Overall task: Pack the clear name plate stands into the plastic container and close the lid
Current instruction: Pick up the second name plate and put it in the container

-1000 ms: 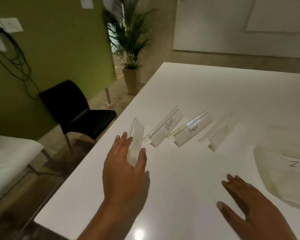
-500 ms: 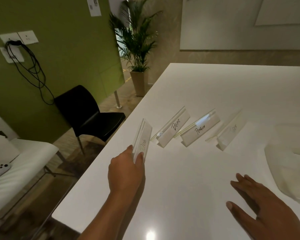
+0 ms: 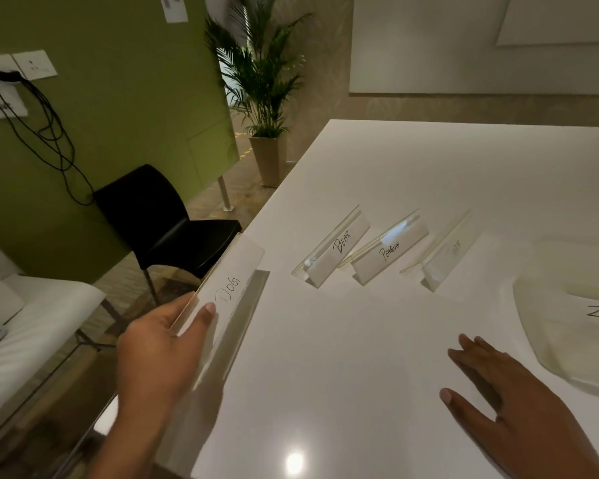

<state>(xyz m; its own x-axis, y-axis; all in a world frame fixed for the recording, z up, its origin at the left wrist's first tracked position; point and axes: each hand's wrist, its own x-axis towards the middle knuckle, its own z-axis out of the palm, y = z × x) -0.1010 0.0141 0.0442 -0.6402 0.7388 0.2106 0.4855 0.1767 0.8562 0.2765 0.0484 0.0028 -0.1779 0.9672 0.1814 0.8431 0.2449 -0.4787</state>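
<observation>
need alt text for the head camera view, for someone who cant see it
A person's left hand holds a clear name plate stand marked DOG by the white table's left edge. Three more stands sit further back, a plastic container sits at right, and the right hand rests flat and empty.

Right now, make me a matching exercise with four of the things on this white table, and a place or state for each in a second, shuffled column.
Things:
1. clear acrylic stand labelled Dog
2. clear acrylic stand labelled Bear
3. translucent plastic container
4. right hand

States:
A. at the table's right edge, with a labelled stand inside
B. empty, fingers spread, low over the table
C. gripped by the left hand
D. on the table beside the Penguin stand

Pairs: 1-C, 2-D, 3-A, 4-B
</observation>
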